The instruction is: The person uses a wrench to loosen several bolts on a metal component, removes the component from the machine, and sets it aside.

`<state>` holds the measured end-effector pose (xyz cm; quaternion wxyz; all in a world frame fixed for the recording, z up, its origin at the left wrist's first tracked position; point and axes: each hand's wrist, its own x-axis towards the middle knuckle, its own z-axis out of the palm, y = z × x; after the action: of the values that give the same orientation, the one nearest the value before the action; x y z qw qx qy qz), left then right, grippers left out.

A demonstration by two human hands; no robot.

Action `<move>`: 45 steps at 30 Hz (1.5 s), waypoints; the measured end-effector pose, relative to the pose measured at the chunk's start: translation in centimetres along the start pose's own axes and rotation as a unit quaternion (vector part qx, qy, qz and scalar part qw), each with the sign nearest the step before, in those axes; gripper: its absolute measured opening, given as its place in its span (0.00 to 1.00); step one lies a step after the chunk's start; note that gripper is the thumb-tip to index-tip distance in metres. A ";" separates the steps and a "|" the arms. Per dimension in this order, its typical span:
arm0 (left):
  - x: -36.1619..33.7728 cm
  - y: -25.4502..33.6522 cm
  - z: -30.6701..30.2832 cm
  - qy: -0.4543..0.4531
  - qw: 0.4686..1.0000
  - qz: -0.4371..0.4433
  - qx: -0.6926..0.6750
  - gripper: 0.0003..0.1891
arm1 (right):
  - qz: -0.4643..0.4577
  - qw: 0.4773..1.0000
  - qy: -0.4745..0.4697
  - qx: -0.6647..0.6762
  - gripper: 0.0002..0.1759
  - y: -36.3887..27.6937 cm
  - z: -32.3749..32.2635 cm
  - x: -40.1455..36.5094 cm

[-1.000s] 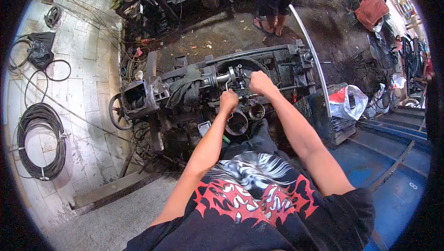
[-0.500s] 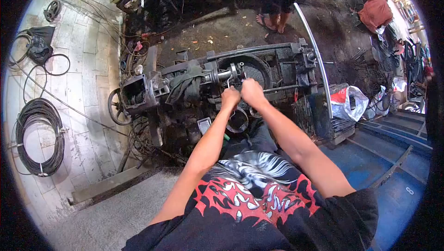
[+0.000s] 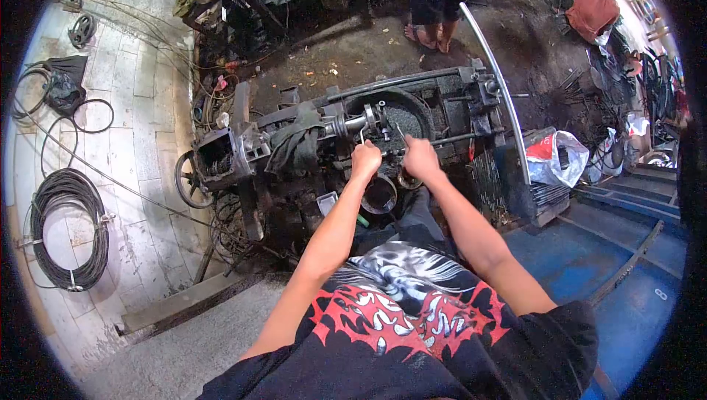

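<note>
My left hand (image 3: 366,158) is closed around a slim metal tool with a bent upper end (image 3: 362,135), which reaches up to the machine. To its right, my right hand (image 3: 420,159) grips another thin metal tool (image 3: 401,132), its shaft pointing up and left; its exact kind is hard to make out. Just beyond both hands is a bright metal shaft (image 3: 356,122) with a fitting (image 3: 384,121) at its right end, mounted on a dark, greasy machine (image 3: 453,105). A dark cloth (image 3: 298,142) drapes over the machine left of the shaft. Below my hands sits a round container (image 3: 380,195).
A long metal tube (image 3: 495,68) leans at the right of the machine. Coiled black cable (image 3: 44,245) lies on the tiled floor. A person's legs (image 3: 440,2) stand beyond the machine; another person (image 3: 593,9) crouches far right. A plastic bag (image 3: 563,157) lies right.
My right hand has moved right and slightly down, away from my left hand and the shaft fitting, exposing its thin tool. My left hand stays almost in place.
</note>
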<state>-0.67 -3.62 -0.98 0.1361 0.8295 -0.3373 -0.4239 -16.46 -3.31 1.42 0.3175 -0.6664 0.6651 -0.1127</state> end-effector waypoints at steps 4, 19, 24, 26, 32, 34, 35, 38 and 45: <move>0.4 -0.3 -0.2 0.003 0.997 0.050 0.054 0.29 | -0.028 0.999 -0.040 -0.013 0.16 -0.6 -2.0 4.4; -1.5 1.0 -1.3 -0.045 0.998 -0.016 -0.027 0.28 | -0.040 0.960 -0.227 -0.161 0.13 -5.9 -2.8 10.5; -0.8 0.1 -0.5 -0.033 0.999 0.033 -0.006 0.28 | -0.015 0.998 -0.044 -0.032 0.20 -4.0 1.5 2.6; 0.4 -1.1 0.8 0.027 0.996 0.075 0.034 0.28 | -0.033 0.999 -0.017 -0.040 0.34 -1.3 5.4 0.7; 0.2 0.0 0.2 -0.031 0.999 0.018 -0.028 0.28 | -0.041 0.999 -0.013 -0.020 0.42 -0.5 6.0 -1.9; 0.1 0.1 0.1 -0.039 0.998 -0.030 -0.040 0.28 | -0.062 0.996 -0.064 -0.012 0.42 1.8 7.5 -3.2; 0.6 -0.6 0.6 -0.008 0.999 -0.003 -0.040 0.28 | -0.060 0.998 -0.007 0.018 0.36 2.3 7.6 -3.4; 0.0 -0.2 -0.2 -0.031 0.999 -0.005 -0.027 0.28 | -0.056 0.994 0.061 0.066 0.28 2.0 4.2 -2.7; 0.2 0.0 0.0 0.019 0.997 0.034 0.060 0.28 | -0.037 0.998 -0.045 -0.023 0.19 -1.0 -2.3 2.9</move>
<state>-0.59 -3.77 -1.13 0.1067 0.8322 -0.3877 -0.3817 -16.71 -6.84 2.97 0.3269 -0.7022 0.6276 -0.0790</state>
